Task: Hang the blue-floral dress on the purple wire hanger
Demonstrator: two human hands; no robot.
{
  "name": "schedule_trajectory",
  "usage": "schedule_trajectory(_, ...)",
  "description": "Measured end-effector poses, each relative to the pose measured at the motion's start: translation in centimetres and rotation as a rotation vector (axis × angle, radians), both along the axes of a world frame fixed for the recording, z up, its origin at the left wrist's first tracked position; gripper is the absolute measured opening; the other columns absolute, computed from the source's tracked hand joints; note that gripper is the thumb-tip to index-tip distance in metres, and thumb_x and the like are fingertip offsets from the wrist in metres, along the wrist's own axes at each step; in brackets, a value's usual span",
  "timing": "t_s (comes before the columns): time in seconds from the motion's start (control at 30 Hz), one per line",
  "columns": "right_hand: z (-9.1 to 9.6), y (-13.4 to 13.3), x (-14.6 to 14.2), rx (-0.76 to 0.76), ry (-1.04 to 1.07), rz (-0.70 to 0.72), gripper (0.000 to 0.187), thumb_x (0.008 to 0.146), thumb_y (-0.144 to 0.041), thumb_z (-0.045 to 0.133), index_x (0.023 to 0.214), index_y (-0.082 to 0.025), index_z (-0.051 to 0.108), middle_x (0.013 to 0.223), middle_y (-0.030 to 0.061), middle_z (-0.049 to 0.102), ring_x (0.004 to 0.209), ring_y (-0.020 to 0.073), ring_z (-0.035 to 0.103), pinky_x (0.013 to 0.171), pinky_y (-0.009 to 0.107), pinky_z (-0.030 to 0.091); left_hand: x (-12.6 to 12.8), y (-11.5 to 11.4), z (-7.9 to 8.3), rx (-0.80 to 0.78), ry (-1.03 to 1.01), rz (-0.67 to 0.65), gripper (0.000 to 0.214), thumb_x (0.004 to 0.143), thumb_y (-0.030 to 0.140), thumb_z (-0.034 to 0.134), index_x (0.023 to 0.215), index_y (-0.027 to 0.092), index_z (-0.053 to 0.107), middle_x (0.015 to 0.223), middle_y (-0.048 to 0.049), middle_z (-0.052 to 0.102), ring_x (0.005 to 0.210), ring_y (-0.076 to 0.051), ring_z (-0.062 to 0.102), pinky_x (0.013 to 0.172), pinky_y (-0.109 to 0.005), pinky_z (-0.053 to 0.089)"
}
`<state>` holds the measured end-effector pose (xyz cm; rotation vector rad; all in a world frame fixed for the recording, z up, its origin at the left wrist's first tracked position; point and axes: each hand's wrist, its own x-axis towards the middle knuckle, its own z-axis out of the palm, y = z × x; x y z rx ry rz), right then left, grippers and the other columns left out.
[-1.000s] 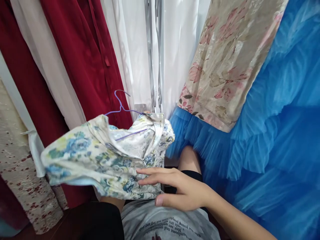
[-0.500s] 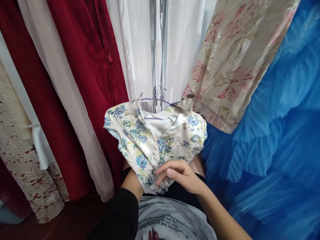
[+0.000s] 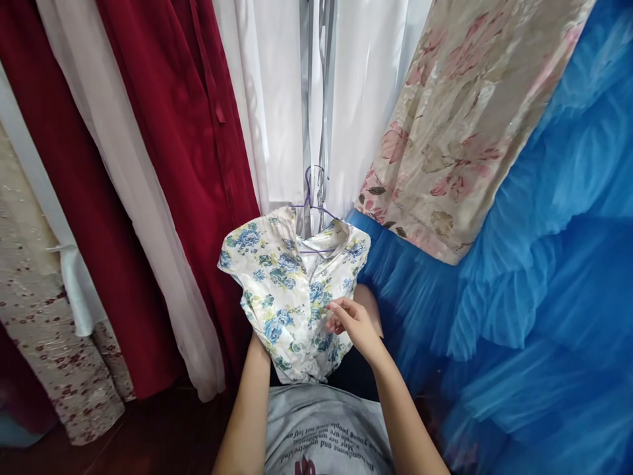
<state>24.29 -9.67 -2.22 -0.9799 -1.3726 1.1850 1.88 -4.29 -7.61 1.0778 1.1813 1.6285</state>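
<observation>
A small white garment with blue and yellow flowers (image 3: 281,284) hangs on a purple wire hanger (image 3: 310,198), held out in front of me at chest height. My right hand (image 3: 353,323) rests on the garment's front, its fingers curled and pinching the cloth near the lower right. My left forearm (image 3: 252,396) runs up under the garment; that hand is hidden behind the cloth.
Hanging clothes close me in: dark red dresses (image 3: 163,132) and a pale sheer one (image 3: 113,152) at left, white curtains (image 3: 277,99) and a metal rail (image 3: 316,86) ahead, a beige floral dress (image 3: 459,112) and blue tulle (image 3: 554,264) at right. Dark wooden floor (image 3: 163,435) shows below.
The floral garment swung from lying sideways at my left to facing me upright in the middle. My right hand went from flat and open to pinching its front.
</observation>
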Motion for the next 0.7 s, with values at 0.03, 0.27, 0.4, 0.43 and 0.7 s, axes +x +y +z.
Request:
schedule_trajectory(0.03, -0.2, 0.7, -0.4, -0.019, -0.034, 0.01, 0.032, 0.089, -0.05, 0.063, 0.094, -0.019, 0.062, 0.063, 0.0015, 0.07, 0.053, 0.0166, 0.062, 0.052, 0.026, 0.046, -0.4, -0.1, 0.2, -0.007, -0.025, -0.017, 0.08, 0.088, 0.082, 0.016, 0.103, 0.028, 0.074, 0.101, -0.0125, 0.075, 0.127, -0.039, 0.058, 0.099, -0.058, 0.05)
schedule_trajectory(0.27, -1.3, 5.4, -3.7, 0.053, -0.097, 0.011, 0.03, 0.087, -0.047, 0.063, 0.075, -0.02, 0.058, 0.048, -0.0031, 0.059, 0.044, 0.0131, 0.051, 0.046, 0.023, 0.038, 0.0, -1.9, 1.4, 0.027, -0.325, -0.191, 0.075, 0.079, 0.082, 0.048, 0.121, 0.024, 0.069, 0.119, -0.0126, 0.072, 0.131, -0.037, 0.056, 0.104, -0.054, 0.05)
schedule_trajectory(0.4, -2.1, 6.5, -4.6, 0.031, -0.007, -0.089, 0.035, 0.085, -0.051, 0.06, 0.069, -0.021, 0.055, 0.043, -0.0052, 0.051, 0.04, 0.0104, 0.04, 0.043, 0.022, 0.03, 0.7, -2.1, 1.0, -0.064, -0.305, -0.26, 0.048, 0.061, 0.038, 0.078, 0.105, 0.02, 0.073, 0.106, -0.0093, 0.076, 0.118, -0.037, 0.065, 0.097, -0.049, 0.055)
schedule_trajectory(0.43, -2.1, 6.6, -4.8, 0.019, 0.011, -0.098, 0.036, 0.084, -0.053, 0.06, 0.068, -0.021, 0.054, 0.043, -0.005, 0.05, 0.038, 0.01, 0.038, 0.042, 0.023, 0.027, 0.8, -2.1, 0.9, -0.09, -0.287, -0.26, 0.045, 0.057, 0.031, 0.077, 0.1, 0.019, 0.073, 0.101, -0.0082, 0.076, 0.114, -0.037, 0.067, 0.095, -0.048, 0.056)
schedule_trajectory(0.7, -1.6, 5.4, -4.7, 0.024, 0.172, -0.137, 0.027, 0.079, -0.038, 0.058, 0.059, -0.021, 0.05, 0.044, -0.0065, 0.041, 0.042, 0.0085, 0.031, 0.045, 0.024, 0.023, -0.4, 0.6, -1.5, -0.068, -0.059, 0.083, 0.032, 0.062, 0.022, 0.065, 0.093, 0.018, 0.069, 0.091, -0.0068, 0.075, 0.098, -0.029, 0.071, 0.083, -0.038, 0.057)
